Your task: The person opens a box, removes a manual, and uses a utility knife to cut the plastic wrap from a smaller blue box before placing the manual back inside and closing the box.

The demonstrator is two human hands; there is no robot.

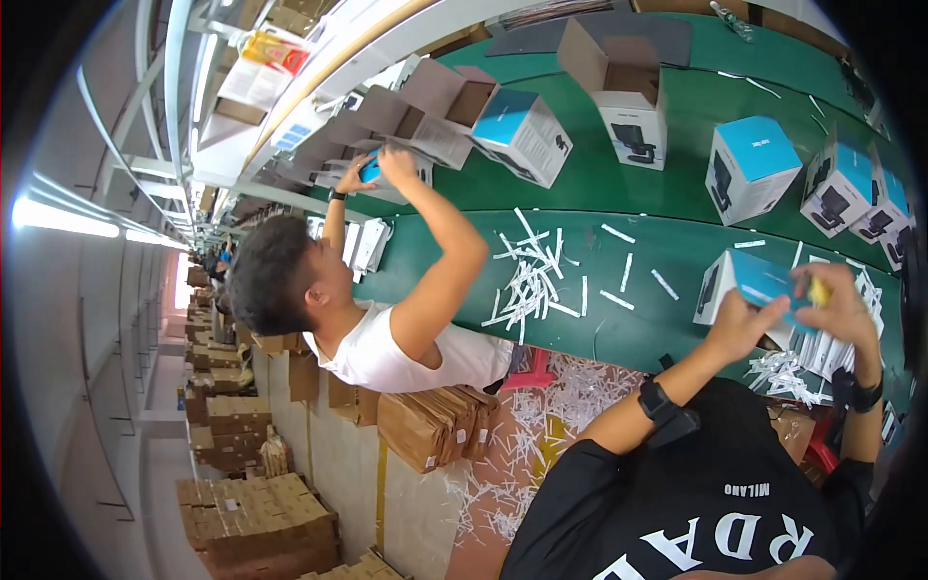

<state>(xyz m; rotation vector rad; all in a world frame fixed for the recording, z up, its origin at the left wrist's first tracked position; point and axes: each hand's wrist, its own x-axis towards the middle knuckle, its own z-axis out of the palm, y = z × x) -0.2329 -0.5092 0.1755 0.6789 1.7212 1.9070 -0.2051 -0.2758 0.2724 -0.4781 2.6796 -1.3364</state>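
A white carton with a blue top [760, 275] lies in front of me at the near right edge of the green bench. My left hand [742, 324] grips its near side, with the thumb stretched along the blue face. At the carton's right end is my right hand [839, 307], its fingers bent together round a small yellow thing [820, 292]; I cannot tell what this is. Beside and below my right hand lies a stack of white paper strips [833, 356]. Dark devices are strapped to both my wrists.
Closed blue-topped cartons [754, 169] and an open carton [633, 121] stand along the raised back part of the bench. Loose white strips [536, 280] lie in a heap at mid-bench. A co-worker in a white top [406, 343] handles a carton at left. Brown cartons [256, 522] fill the floor beyond.
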